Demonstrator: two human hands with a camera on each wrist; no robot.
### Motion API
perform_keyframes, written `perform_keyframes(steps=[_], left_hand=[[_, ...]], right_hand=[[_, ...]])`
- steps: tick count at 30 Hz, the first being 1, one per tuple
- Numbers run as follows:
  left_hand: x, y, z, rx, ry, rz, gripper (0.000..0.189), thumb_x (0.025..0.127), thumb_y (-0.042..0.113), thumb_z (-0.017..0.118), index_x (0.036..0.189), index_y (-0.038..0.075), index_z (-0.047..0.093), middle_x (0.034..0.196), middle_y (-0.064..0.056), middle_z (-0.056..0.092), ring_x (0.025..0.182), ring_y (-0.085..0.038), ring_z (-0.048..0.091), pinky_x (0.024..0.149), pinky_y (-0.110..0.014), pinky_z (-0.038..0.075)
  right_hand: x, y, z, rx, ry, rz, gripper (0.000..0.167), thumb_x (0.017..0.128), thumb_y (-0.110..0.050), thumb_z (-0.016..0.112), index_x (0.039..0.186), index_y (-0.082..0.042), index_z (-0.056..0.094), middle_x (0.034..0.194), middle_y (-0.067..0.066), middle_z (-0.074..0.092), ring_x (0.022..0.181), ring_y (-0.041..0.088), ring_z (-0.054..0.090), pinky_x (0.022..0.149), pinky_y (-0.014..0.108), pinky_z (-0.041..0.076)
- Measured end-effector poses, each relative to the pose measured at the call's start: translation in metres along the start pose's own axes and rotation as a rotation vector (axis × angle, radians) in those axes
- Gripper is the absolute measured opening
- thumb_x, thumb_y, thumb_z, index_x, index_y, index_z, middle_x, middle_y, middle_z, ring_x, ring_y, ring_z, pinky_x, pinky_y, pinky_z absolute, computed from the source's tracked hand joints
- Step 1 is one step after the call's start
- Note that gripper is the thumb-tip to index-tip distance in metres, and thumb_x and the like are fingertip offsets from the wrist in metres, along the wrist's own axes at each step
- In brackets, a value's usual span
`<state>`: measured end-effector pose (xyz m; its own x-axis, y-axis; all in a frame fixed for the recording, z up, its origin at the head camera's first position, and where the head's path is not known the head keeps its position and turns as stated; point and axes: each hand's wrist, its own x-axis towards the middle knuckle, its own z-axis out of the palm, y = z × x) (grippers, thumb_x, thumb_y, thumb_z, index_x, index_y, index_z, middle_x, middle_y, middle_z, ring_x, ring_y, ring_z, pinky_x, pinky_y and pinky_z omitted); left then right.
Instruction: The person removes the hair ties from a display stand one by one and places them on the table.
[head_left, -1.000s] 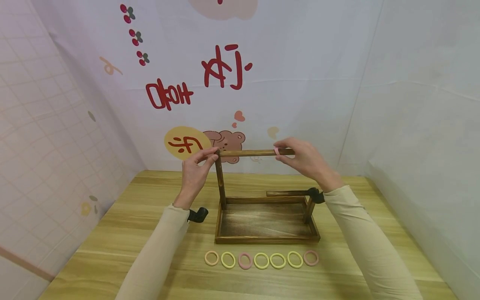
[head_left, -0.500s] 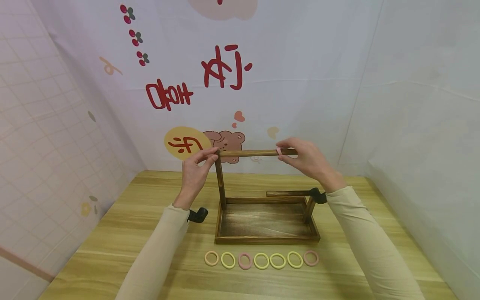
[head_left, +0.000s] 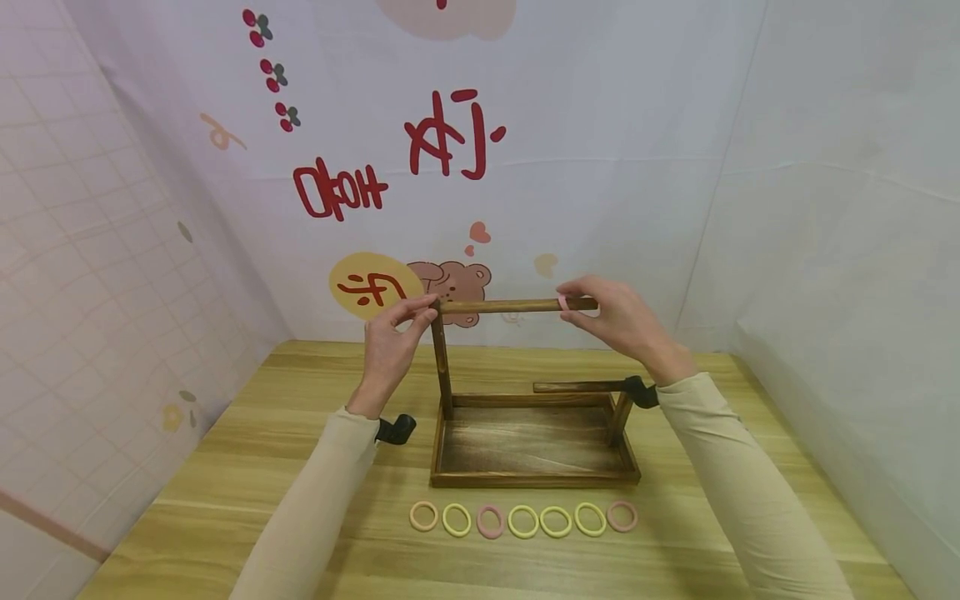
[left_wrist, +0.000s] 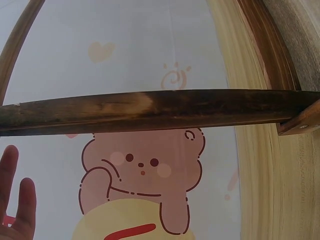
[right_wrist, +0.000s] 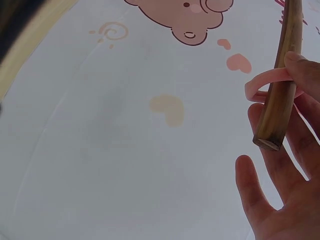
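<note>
In the head view a wooden rack (head_left: pixel 442 358) has a tall left post and a long upper bar (head_left: pixel 498 307) running right from its top. My left hand (head_left: pixel 393 337) pinches the top corner of that post between thumb and fingers. At the bar's right end my right hand (head_left: pixel 618 317) pinches a pink ring (right_wrist: pixel 265 80) that encircles the bar, close to its free tip in the right wrist view. Thumb and fingertips hold the ring, while the little finger stands off. Only a few left fingers (left_wrist: pixel 22 210) show in the left wrist view.
The rack's base is a shallow tray (head_left: pixel 525 481), with a lower bar (head_left: pixel 577 387) on a short right post. Several rings lie in a row before it, among them an orange ring (head_left: pixel 423 517), a yellow ring (head_left: pixel 522 522) and a pink ring (head_left: pixel 622 516).
My right hand and the pink ring have slid slightly right along the upper bar, toward its free end. The left hand, rack and row of rings stay where they were.
</note>
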<state>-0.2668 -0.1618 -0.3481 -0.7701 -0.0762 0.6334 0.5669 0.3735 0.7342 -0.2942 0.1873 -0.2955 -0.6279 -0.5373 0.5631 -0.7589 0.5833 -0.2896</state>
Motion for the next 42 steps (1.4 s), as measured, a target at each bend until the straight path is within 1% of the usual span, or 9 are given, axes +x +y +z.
perform_keyframes(steps=[6,15,18,22,25,28,31,35,42], left_hand=[[0.0,0.001,0.001,0.009,0.006,0.003,0.027,0.096,0.018,0.077,0.122,0.012,0.078,0.124,-0.005,0.075,0.106,-0.026,0.071,0.09,-0.042,0.055],[0.0,0.002,0.001,0.014,0.006,-0.002,0.027,0.096,0.018,0.076,0.122,0.011,0.078,0.123,-0.005,0.075,0.106,-0.026,0.072,0.09,-0.041,0.056],[-0.001,0.001,0.0,0.006,0.007,0.0,0.027,0.096,0.018,0.077,0.122,0.011,0.078,0.122,-0.006,0.075,0.105,-0.026,0.072,0.09,-0.042,0.055],[-0.001,0.002,0.001,-0.005,0.012,-0.002,0.027,0.096,0.016,0.076,0.122,0.008,0.078,0.122,-0.009,0.075,0.106,-0.029,0.071,0.091,-0.046,0.055],[-0.001,0.002,0.002,-0.003,0.012,-0.002,0.027,0.096,0.016,0.075,0.122,0.008,0.077,0.123,-0.008,0.075,0.107,-0.029,0.071,0.092,-0.046,0.055],[0.0,0.001,0.001,0.006,0.006,0.005,0.027,0.097,0.019,0.076,0.122,0.011,0.078,0.123,-0.006,0.075,0.107,-0.026,0.071,0.091,-0.042,0.055],[0.0,0.001,0.001,0.01,0.006,0.005,0.026,0.097,0.019,0.075,0.122,0.01,0.078,0.123,-0.006,0.075,0.107,-0.026,0.071,0.091,-0.04,0.055],[0.0,0.001,0.001,0.007,0.004,0.008,0.026,0.097,0.02,0.075,0.122,0.011,0.078,0.124,-0.006,0.075,0.107,-0.026,0.071,0.092,-0.043,0.055],[0.0,0.0,0.001,0.012,0.003,0.007,0.026,0.097,0.02,0.075,0.122,0.011,0.078,0.123,-0.005,0.075,0.107,-0.025,0.071,0.093,-0.045,0.054]], right_hand=[[-0.002,0.003,-0.002,-0.016,0.017,-0.022,0.03,0.091,-0.008,0.081,0.12,-0.003,0.073,0.115,0.012,0.075,0.1,0.027,0.073,0.089,0.048,0.058],[-0.005,0.006,-0.004,-0.036,0.019,-0.014,0.03,0.092,-0.009,0.08,0.121,-0.004,0.073,0.115,0.011,0.075,0.099,0.026,0.072,0.09,0.049,0.057],[-0.006,0.006,-0.005,-0.045,0.021,-0.011,0.03,0.092,-0.01,0.081,0.121,-0.004,0.073,0.114,0.011,0.075,0.098,0.026,0.072,0.09,0.05,0.057],[-0.007,0.007,-0.006,-0.062,0.022,0.005,0.032,0.091,-0.01,0.081,0.121,-0.003,0.073,0.114,0.013,0.075,0.099,0.026,0.071,0.091,0.049,0.056],[-0.008,0.008,-0.007,-0.065,0.019,0.018,0.033,0.091,-0.01,0.081,0.122,-0.003,0.073,0.114,0.013,0.075,0.099,0.027,0.071,0.092,0.051,0.055],[-0.009,0.01,-0.008,-0.073,0.024,0.028,0.033,0.091,-0.009,0.081,0.122,-0.002,0.072,0.111,0.011,0.075,0.099,0.027,0.07,0.092,0.052,0.054],[-0.01,0.01,-0.009,-0.082,0.032,0.027,0.032,0.091,-0.009,0.081,0.122,-0.002,0.072,0.106,0.01,0.075,0.097,0.026,0.07,0.09,0.052,0.054],[-0.011,0.013,-0.011,-0.088,0.04,0.021,0.033,0.091,-0.009,0.081,0.121,-0.002,0.072,0.103,0.01,0.076,0.096,0.027,0.07,0.089,0.052,0.054],[-0.014,0.015,-0.013,-0.098,0.048,0.028,0.033,0.091,-0.009,0.081,0.122,-0.002,0.072,0.105,0.011,0.076,0.101,0.031,0.07,0.093,0.054,0.053]])
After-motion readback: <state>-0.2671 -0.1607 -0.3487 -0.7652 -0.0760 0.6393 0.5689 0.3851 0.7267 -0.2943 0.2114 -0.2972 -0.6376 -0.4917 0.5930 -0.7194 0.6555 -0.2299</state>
